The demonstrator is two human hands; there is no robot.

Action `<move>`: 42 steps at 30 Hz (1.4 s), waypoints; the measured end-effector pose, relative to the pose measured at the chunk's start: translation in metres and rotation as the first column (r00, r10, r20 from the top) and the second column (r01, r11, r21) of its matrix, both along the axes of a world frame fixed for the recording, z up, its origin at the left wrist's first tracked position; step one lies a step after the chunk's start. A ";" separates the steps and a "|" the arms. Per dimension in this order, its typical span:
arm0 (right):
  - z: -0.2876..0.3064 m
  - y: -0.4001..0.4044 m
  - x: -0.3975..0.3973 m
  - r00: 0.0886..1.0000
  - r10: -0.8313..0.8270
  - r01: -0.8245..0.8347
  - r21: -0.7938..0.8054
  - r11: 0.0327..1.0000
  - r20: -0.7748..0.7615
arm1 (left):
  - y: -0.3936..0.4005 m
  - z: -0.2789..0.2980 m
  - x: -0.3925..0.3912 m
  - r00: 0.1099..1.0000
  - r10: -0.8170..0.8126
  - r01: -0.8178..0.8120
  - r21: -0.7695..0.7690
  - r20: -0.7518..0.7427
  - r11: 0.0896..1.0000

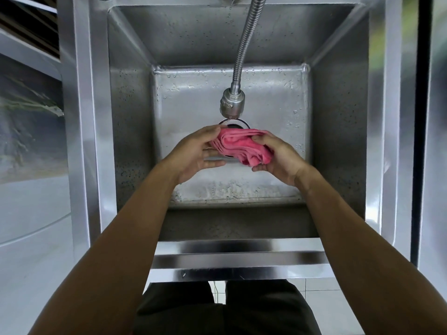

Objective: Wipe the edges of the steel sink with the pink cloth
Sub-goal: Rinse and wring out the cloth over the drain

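A bunched pink cloth (242,147) hangs over the middle of the steel sink (96,141), just above the drain. My right hand (278,158) grips the cloth's right side, thumb on top and fingers curled under it. My left hand (196,153) holds the left end, with the thumb over the cloth and the fingers reaching beneath. Both forearms reach in over the sink's front edge (239,259). The basin's walls and floor are speckled with water drops.
A flexible steel faucet hose (242,52) curves down from the back, and its spray head (232,105) hangs just above the cloth. The drain (228,123) is partly hidden. A pale surface (29,213) lies to the left and a dark upright strip (422,117) to the right.
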State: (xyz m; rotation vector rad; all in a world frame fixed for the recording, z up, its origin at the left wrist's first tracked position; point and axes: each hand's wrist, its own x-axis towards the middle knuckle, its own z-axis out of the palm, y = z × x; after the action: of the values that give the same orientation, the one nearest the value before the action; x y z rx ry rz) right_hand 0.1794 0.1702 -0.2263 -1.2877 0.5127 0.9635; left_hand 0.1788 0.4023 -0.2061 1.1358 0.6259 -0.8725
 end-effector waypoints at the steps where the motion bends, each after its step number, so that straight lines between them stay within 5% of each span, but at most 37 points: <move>1: 0.004 0.002 -0.002 0.999 0.039 -0.039 -0.018 0.999 0.001 | -0.003 -0.001 0.000 1.000 0.024 -0.024 0.074 0.004 0.997; 5: 0.024 0.013 -0.007 0.922 0.360 -0.323 -0.226 0.919 0.143 | -0.012 -0.008 0.000 0.998 -0.036 0.019 0.300 0.049 0.954; 9: 0.021 0.022 -0.009 0.905 0.335 -0.221 -0.383 0.897 0.262 | -0.008 -0.006 0.002 0.958 -0.271 0.233 0.298 0.090 0.926; 12: 0.014 0.014 -0.011 0.960 0.153 -0.090 -0.262 0.961 0.234 | 0.011 -0.001 0.011 0.954 -0.268 0.245 0.171 0.134 0.954; 17: 0.024 0.028 -0.012 0.988 -0.153 0.151 -0.077 0.986 -0.025 | -0.003 0.016 0.012 0.993 -0.082 0.079 0.031 0.090 0.996; 20: 0.028 0.036 -0.013 0.969 -0.201 0.214 0.087 0.973 -0.145 | -0.021 0.005 -0.008 0.974 -0.116 0.077 0.202 0.194 0.976; 23: 0.028 0.032 -0.018 0.982 -0.188 0.188 -0.022 0.982 0.005 | -0.014 0.001 -0.020 0.983 -0.040 -0.022 0.334 0.177 0.942; 27: 0.025 0.017 -0.027 0.911 -0.405 0.405 0.014 0.914 0.082 | 0.008 0.004 -0.025 0.994 0.098 -0.109 0.273 0.054 0.956; 31: 0.025 0.024 -0.035 0.901 -0.433 0.432 0.050 0.901 0.026 | 0.005 0.004 -0.027 0.987 0.160 -0.160 0.045 0.001 0.986; 36: 0.024 0.008 -0.035 0.929 -0.370 0.370 0.008 0.929 0.029 | 0.007 0.003 -0.034 0.992 0.040 -0.063 0.203 0.116 0.977; 42: 0.048 -0.013 -0.051 0.938 -0.346 0.343 0.066 0.937 0.033 | 0.015 0.030 -0.025 0.990 -0.015 0.000 0.109 0.141 0.994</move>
State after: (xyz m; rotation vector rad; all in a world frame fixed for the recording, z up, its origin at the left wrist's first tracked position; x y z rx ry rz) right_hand 0.1280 0.1572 -0.1786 -1.1167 0.6466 0.6497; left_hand 0.1535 0.4169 -0.1761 1.2879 0.5573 -0.7638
